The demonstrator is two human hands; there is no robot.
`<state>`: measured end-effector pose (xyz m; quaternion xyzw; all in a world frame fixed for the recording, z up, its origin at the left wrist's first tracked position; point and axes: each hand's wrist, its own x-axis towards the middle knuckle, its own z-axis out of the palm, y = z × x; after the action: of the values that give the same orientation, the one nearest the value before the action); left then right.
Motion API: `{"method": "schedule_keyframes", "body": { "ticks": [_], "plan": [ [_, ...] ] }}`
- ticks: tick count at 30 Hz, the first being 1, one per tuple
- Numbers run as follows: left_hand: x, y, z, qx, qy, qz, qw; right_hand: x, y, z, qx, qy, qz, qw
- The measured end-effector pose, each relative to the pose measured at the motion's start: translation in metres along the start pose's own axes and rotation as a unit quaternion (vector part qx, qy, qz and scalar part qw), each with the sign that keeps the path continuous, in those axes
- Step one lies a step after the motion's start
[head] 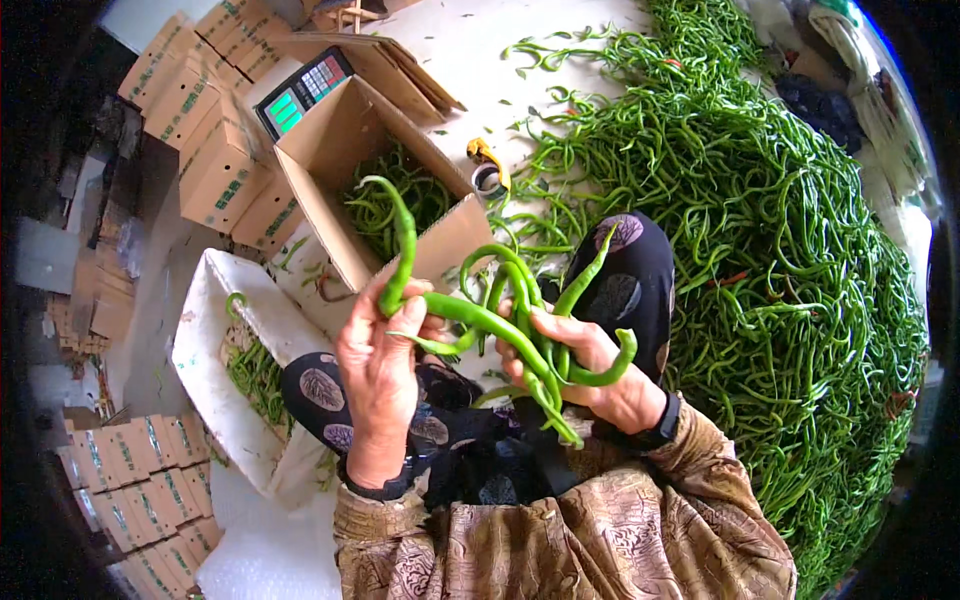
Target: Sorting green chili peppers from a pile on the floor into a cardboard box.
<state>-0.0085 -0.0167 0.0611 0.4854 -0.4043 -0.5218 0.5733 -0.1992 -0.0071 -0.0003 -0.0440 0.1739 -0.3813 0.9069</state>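
My left hand pinches a thick, bent green chili pepper between thumb and fingers. A second long pepper runs from those fingertips across to the other hand. My right hand grips a loose bunch of green chili peppers, some curled, their ends sticking out on several sides. Both hands are above my lap, close together. Just beyond them stands an open cardboard box with green peppers lying inside.
A large heap of green chili peppers spreads along the right. Behind the box is a digital scale display; a tape roll lies right of it. A white foam box holds peppers at left. Stacked cartons stand beyond.
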Motion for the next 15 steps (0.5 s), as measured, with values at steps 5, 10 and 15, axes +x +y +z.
{"method": "schedule_keyframes", "body": {
  "ticks": [5,10,15],
  "plan": [
    [-0.002,-0.007,-0.024,0.128,0.065,0.064,0.988,0.026,0.009,-0.031,-0.091,0.071,0.015,0.993],
    [0.007,0.002,-0.031,0.207,0.165,0.118,0.957,0.029,0.008,-0.065,-0.033,0.054,0.034,0.997],
    [0.022,0.005,-0.049,0.119,0.166,0.107,0.973,0.027,0.005,-0.068,-0.035,0.03,0.021,0.999]
  ]
}}
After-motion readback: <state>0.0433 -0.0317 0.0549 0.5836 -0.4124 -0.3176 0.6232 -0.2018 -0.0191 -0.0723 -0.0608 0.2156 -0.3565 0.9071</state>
